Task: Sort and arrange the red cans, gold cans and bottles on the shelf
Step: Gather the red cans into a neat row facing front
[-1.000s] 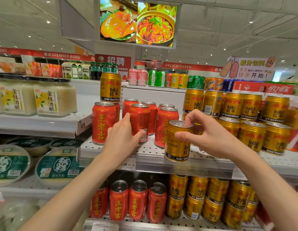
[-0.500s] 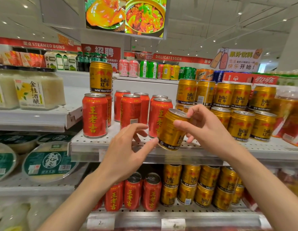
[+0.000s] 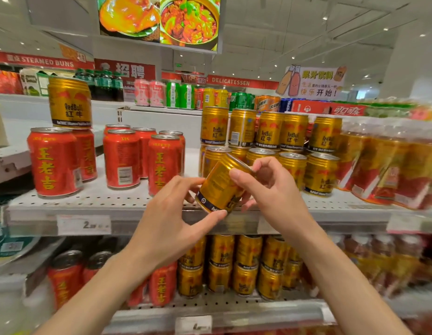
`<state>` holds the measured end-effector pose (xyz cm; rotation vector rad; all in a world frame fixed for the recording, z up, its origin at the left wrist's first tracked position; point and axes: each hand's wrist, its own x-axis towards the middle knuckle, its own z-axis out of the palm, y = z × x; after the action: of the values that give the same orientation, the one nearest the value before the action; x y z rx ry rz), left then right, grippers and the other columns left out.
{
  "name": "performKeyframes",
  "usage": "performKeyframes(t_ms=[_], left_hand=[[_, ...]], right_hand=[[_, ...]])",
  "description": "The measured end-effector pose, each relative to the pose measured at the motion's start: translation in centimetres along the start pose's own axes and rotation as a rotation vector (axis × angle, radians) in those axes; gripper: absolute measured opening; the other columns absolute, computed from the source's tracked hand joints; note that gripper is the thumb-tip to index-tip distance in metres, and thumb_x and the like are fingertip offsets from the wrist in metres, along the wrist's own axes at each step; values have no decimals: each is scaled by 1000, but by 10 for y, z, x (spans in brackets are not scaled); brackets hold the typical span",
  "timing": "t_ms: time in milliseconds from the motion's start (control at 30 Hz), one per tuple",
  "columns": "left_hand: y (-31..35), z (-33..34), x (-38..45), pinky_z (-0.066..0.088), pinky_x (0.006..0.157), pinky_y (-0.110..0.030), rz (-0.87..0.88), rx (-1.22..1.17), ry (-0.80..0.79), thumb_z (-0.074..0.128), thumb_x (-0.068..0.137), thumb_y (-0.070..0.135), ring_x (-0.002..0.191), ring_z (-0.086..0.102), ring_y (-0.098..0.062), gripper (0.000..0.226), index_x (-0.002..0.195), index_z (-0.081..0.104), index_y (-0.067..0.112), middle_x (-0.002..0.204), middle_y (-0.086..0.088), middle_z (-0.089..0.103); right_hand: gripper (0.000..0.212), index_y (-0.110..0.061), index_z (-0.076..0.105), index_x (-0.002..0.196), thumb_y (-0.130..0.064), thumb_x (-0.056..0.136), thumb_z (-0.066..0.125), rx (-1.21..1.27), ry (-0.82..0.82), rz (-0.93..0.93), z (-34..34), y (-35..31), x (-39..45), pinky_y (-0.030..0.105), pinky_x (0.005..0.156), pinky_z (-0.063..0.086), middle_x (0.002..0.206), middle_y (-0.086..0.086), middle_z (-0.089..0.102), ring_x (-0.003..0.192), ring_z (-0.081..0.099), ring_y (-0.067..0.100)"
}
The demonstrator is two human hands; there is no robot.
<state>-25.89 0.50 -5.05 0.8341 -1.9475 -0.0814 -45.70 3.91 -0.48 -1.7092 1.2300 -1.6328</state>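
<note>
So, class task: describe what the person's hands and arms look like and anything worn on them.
Both forearms are bare to the bottom of the picture, with no sleeves in view. The left hand and right hand show no gloves, rings, watch or bracelets. Fingernails are short and unpainted.

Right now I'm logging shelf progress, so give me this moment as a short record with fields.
held item: ribbed gold metal can, tilted, lifted off the shelf
left hand: fingers at the can's lower end
right hand: gripping its upper end
white perforated shelf: red cans left, gold stack right
out of place: one gold can standing on the red cans
</note>
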Motion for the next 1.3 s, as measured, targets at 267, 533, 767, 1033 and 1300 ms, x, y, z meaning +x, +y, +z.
performKeyframes(t_ms=[267,533,767,1033,1300], left_hand=[[14,57,40,44,93,-26,-97,174,-23,61,74,75,112,46,-8,70,127,60,30,118,6,43],[3,50,45,54,96,-40,-193,71,13,72,71,66,116,51,-13,87,142,42,26,130,4,40],[0,40,61,39,114,-51,-296,-14,-141,68,67,78,145,35,-18,116,156,4,43,165,6,17],[-4,45,70,49,106,-47,-236,-71,-206,66,67,83,138,44,-14,102,150,12,57,160,9,30],[1,60,75,49,106,-45,-232,-55,-221,62,65,84,135,46,-17,103,150,12,58,156,6,28]], right_hand=[[48,-25,56,115,-49,80,79,-339,-54,-62,-50,6,39,26,58,60,109,-9,63,66,62,8],[57,-27,58,133,-54,85,71,-471,-56,-173,-46,28,49,36,71,64,120,-12,57,85,66,13],[47,-22,53,130,-42,91,69,-788,306,-241,-93,54,39,23,61,47,100,-5,56,73,55,11],[54,-20,48,137,-44,93,66,-816,271,-202,-99,73,44,22,60,41,86,-9,53,76,54,9],[53,-25,47,140,-44,95,64,-781,300,-172,-96,81,45,30,66,47,89,-6,55,80,55,13]])
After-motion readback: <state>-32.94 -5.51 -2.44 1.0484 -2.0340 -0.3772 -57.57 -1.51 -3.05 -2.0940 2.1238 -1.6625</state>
